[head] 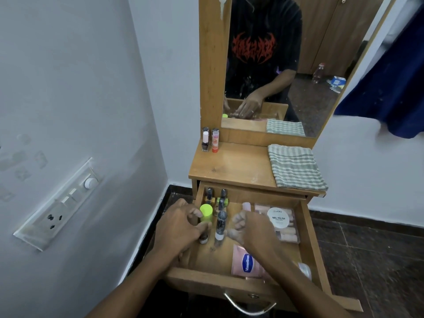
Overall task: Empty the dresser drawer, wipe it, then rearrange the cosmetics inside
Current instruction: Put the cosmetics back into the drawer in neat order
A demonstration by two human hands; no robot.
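Note:
The wooden dresser drawer (308,237) is pulled open. Inside it, on the left, stand several nail polish bottles (221,222) and a bottle with a neon yellow cap (206,212). My left hand (181,228) curls round the yellow-capped bottle low down. My right hand (246,226) hovers just right of the tall dark bottle with fingers curled; no object shows in it. A white nail polish remover tub (278,218) lies on a clear box of pink bottles at the right. A pink Vaseline pouch (245,263) lies at the front.
On the dresser top (238,166) stand two small bottles (210,142) at the back left and a folded striped cloth (296,167) at the right. A mirror rises behind. A wall with a switch panel (57,207) is close on the left.

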